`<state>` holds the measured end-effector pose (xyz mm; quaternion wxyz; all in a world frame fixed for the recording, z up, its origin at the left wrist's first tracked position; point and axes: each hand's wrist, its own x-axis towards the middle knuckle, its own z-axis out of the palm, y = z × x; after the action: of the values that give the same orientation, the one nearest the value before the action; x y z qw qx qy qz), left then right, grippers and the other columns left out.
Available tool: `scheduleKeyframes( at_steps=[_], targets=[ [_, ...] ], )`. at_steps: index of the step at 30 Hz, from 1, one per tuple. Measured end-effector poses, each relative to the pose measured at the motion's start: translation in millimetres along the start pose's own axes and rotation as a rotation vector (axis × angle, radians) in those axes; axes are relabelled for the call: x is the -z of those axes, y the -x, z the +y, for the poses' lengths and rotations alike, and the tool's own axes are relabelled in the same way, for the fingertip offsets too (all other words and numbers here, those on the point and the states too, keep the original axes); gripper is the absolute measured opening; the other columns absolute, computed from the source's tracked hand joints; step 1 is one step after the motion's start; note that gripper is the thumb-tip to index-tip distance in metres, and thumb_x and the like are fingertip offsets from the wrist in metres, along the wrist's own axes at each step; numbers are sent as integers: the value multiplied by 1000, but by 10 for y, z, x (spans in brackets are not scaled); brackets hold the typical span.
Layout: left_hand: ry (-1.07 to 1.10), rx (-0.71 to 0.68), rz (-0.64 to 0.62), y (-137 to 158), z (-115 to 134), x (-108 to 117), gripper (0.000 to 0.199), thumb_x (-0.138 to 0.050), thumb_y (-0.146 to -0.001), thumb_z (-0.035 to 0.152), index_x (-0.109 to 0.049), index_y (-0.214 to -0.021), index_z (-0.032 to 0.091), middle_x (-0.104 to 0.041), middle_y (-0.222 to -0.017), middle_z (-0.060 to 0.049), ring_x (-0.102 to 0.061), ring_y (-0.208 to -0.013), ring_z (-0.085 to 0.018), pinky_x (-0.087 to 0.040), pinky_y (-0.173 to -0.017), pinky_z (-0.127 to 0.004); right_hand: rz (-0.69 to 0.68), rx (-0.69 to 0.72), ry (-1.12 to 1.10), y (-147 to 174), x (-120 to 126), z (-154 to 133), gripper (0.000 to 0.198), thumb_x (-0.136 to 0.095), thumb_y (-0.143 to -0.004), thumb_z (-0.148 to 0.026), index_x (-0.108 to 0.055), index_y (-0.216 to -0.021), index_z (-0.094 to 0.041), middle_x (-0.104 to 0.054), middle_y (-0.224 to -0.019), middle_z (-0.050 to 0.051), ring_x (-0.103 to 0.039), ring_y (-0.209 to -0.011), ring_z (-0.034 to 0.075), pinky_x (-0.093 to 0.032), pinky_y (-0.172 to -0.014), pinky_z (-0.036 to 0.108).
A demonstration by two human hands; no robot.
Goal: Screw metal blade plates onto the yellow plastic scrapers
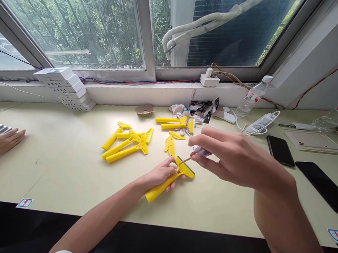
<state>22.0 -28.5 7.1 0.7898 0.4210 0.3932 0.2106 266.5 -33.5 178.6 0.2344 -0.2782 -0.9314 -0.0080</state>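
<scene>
My left hand [162, 174] is closed round the neck of a yellow scraper [158, 189], its head tilted up to the right with a dark blade edge. In my right hand [231, 156] is a screwdriver [201, 151] with a clear, reddish handle, and its tip meets the scraper head. Just beyond the scraper lie a loose yellow plate [170, 145] and a smaller yellow piece [177, 135]. To the left, several yellow scraper handles [122, 154] lie in a pile. Further back are more yellow scrapers [173, 123].
Black packets [202, 109] lie near the sill, beside a small piece of cardboard [145, 109]. At right are two phones [280, 151], a power adapter [262, 123], a lid [314, 142] and bottles [253, 96]. White boxes [69, 89] are stacked back left. Another person's hand [2, 142] rests at far left.
</scene>
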Motion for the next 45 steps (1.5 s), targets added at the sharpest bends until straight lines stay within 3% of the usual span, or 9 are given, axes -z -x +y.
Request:
scheduleKeyframes(
  at_steps=[4, 9, 13, 21, 26, 30, 36, 41, 45],
  targets=[
    [4, -2, 1, -10, -6, 1, 46, -69, -90, 33, -44, -128, 24, -76, -114, -10, -66, -54, -12, -46, -44, -21, 98, -149, 198, -9, -21, -18, 14, -64, -102, -34, -63, -96, -22, -62, -71, 0, -53, -57, 15, -26, -55, 29],
    [4, -8, -4, -14, -3, -1, 46, -68, -90, 32, -44, -128, 24, -76, -114, -11, -65, -53, -12, -45, -43, -21, 9, -84, -28, 6, 36, 31, 15, -62, -100, -23, -64, -114, -21, -71, -110, 10, -64, -77, 19, -41, -64, 31],
    [-3, -10, -5, -13, -3, 0, 45, -69, -89, 33, -45, -127, 24, -76, -115, -11, -65, -54, -11, -47, -44, -21, -20, -5, -159, 25, 72, 64, 20, -55, -103, -16, -64, -120, -23, -70, -107, 8, -66, -82, 18, -44, -70, 30],
    [-3, 1, 10, -9, 8, -9, 39, -65, -91, 29, -43, -124, 24, -76, -115, -11, -67, -54, -12, -45, -42, -20, 39, -207, 201, 15, 37, 27, 15, -62, -104, -36, -66, -103, -21, -71, -85, 4, -57, -62, 16, -28, -57, 30],
    [1, -6, 9, -13, 6, -9, 37, -63, -93, 29, -43, -124, 23, -76, -116, -12, -68, -54, -13, -45, -42, -21, -66, -95, -64, 45, 94, 67, 15, -56, -101, -18, -60, -115, -22, -69, -115, 10, -66, -82, 19, -44, -67, 30],
    [-2, -6, 17, -15, 3, -9, 37, -64, -94, 29, -43, -124, 24, -76, -116, -12, -68, -55, -13, -45, -42, -21, -41, -44, -111, 54, 105, 95, 16, -53, -105, -17, -63, -117, -22, -66, -107, 8, -64, -81, 17, -47, -72, 30],
    [-8, -7, 26, -3, 29, -44, 38, -63, -93, 27, -44, -125, 23, -76, -114, -12, -67, -54, -12, -45, -43, -20, -12, -77, 93, 10, 29, 36, 12, -58, -107, -30, -67, -105, -21, -64, -87, 3, -56, -67, 16, -35, -61, 30],
    [-11, -4, 33, 5, 44, -56, 37, -63, -93, 27, -45, -125, 23, -76, -113, -12, -67, -54, -12, -46, -43, -20, -40, -103, -7, 4, 34, -3, 12, -61, -100, -22, -61, -112, -21, -68, -117, 11, -63, -81, 18, -42, -67, 31],
    [-6, -3, 25, 3, 36, -48, 36, -64, -93, 28, -46, -124, 23, -76, -114, -12, -66, -54, -12, -45, -42, -20, -91, -53, -149, 33, 70, 41, 16, -51, -101, -12, -58, -113, -21, -67, -112, 8, -65, -87, 18, -46, -73, 30]
  ],
)
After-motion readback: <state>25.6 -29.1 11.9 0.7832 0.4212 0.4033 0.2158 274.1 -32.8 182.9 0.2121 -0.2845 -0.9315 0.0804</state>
